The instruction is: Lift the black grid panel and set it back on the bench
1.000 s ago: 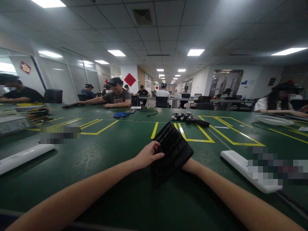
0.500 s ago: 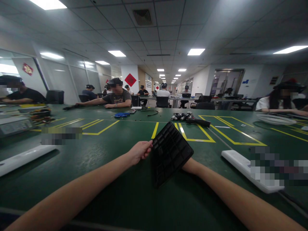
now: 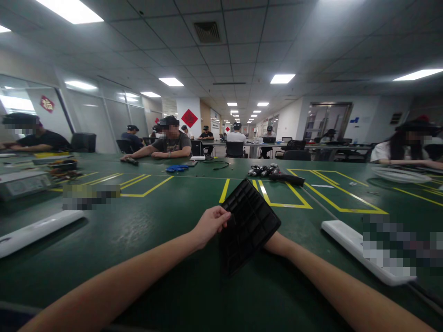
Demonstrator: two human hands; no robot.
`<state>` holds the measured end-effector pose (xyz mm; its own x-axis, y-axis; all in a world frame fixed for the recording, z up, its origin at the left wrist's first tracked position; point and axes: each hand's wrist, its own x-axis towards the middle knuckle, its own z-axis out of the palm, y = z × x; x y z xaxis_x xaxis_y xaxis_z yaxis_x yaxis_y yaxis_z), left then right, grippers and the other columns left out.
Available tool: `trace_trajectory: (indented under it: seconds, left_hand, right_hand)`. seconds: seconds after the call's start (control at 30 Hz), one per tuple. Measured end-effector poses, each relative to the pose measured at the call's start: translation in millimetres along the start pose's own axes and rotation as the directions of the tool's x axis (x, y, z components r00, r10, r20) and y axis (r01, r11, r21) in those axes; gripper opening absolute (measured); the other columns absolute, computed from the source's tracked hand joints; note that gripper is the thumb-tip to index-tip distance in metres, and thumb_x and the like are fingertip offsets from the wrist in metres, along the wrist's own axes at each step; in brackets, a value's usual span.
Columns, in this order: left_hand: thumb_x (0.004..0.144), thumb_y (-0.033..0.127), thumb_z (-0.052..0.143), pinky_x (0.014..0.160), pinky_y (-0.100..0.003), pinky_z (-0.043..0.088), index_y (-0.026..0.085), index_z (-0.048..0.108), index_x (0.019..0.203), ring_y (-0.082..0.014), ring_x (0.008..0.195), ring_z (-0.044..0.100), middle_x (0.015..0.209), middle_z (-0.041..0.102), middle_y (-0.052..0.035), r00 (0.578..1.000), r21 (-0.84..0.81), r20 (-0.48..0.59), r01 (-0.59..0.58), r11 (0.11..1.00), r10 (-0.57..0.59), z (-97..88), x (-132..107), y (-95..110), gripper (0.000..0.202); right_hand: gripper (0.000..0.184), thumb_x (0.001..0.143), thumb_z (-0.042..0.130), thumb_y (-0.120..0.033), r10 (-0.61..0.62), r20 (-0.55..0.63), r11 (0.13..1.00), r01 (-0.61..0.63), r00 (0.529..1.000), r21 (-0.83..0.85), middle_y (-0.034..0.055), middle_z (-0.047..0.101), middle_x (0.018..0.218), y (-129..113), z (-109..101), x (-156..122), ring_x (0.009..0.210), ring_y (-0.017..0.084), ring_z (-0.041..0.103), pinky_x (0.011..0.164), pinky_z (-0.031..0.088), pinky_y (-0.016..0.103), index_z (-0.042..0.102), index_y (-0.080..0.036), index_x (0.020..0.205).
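Observation:
A black tray (image 3: 249,221) divided into several small compartments is held up, tilted, above the green table, its compartment side towards me. Most of my right hand (image 3: 276,243) is hidden behind the tray's lower right side, holding it from the back. At the tray's left part, my left hand (image 3: 215,222) has thumb and fingertips pinched together in front of the compartments. Something small and dark may be between those fingertips, but I cannot make it out.
Yellow tape outlines mark the green table (image 3: 162,221). A white power strip (image 3: 360,249) lies at right, another white strip (image 3: 38,232) at left. Farther off are dark metallic parts (image 3: 265,170), a black handle-like piece (image 3: 287,178) and a blue item (image 3: 177,168). Co-workers sit around.
My left hand has moved right, from the tray's left edge to over its compartments. The tray keeps nearly the same tilt. Across the table, a co-worker's outstretched arm has drawn in with a dark object.

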<state>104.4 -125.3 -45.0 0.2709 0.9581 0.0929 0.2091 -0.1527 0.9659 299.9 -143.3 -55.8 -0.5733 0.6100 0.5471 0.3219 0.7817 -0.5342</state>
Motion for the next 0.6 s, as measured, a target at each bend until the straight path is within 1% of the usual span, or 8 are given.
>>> trace_trajectory:
  seconds: [0.17, 0.3, 0.43, 0.5, 0.6]
  left_hand:
    - [0.073, 0.035, 0.053, 0.044, -0.018, 0.031, 0.016, 0.046, 0.07, -0.0057, 0.044, 0.041, 0.053, 0.049, 0.006, 0.994, 0.071, -0.07, -0.077, 0.995, 0.082, 10.9, -1, -4, 0.021]
    - [0.075, 0.04, 0.049, 0.045, -0.021, 0.033, 0.018, 0.045, 0.068, -0.008, 0.042, 0.042, 0.052, 0.048, 0.006, 0.978, 0.187, -0.144, -0.124, 0.974, 0.153, 18.0, 3, -11, 0.024]
    - [0.077, 0.044, 0.047, 0.047, -0.023, 0.034, 0.018, 0.045, 0.065, -0.0106, 0.046, 0.045, 0.053, 0.049, 0.0044, 0.951, 0.336, -0.191, -0.169, 0.927, 0.243, 21.6, 3, -13, 0.028]
    - [0.078, 0.043, 0.046, 0.049, -0.024, 0.035, 0.018, 0.045, 0.064, -0.0117, 0.05, 0.046, 0.054, 0.049, 0.0031, 0.934, 0.42, -0.197, -0.196, 0.886, 0.3, 21.4, 1, -12, 0.029]
    - [0.08, 0.039, 0.043, 0.051, -0.024, 0.034, 0.018, 0.046, 0.064, -0.0122, 0.054, 0.046, 0.057, 0.049, 0.002, 0.918, 0.489, -0.155, -0.251, 0.836, 0.366, 19.3, -3, -11, 0.026]
  right_hand:
    - [0.038, 0.087, 0.039, -0.036, 0.014, 0.004, 1.0, -0.014, 1.0, 0.012, 0.0073, 0.054, 0.125, 2, 2, -2, 0.117, 0.023, 0.047, 0.103, 0.033, 0.043, 0.054, -0.021, 0.118]
    - [0.035, 0.086, 0.041, -0.036, 0.053, 0.016, 0.997, -0.054, 0.998, 0.06, 0.0067, 0.058, 0.12, 4, 1, -2, 0.118, 0.024, 0.045, 0.103, 0.033, 0.044, 0.058, -0.022, 0.113]
    - [0.033, 0.082, 0.05, -0.039, 0.124, -0.027, 0.983, -0.119, 0.992, 0.14, 0.005, 0.061, 0.116, 9, 2, -2, 0.116, 0.025, 0.048, 0.102, 0.034, 0.046, 0.061, -0.024, 0.109]
    - [0.032, 0.081, 0.051, -0.039, 0.136, -0.04, 0.979, -0.128, 0.99, 0.158, 0.0052, 0.061, 0.115, 11, 4, -3, 0.114, 0.025, 0.049, 0.1, 0.035, 0.047, 0.061, -0.024, 0.108]
    - [0.031, 0.082, 0.05, -0.038, 0.14, -0.047, 0.977, -0.13, 0.989, 0.171, 0.0063, 0.062, 0.113, 12, 6, -4, 0.111, 0.025, 0.051, 0.099, 0.037, 0.046, 0.062, -0.022, 0.106]
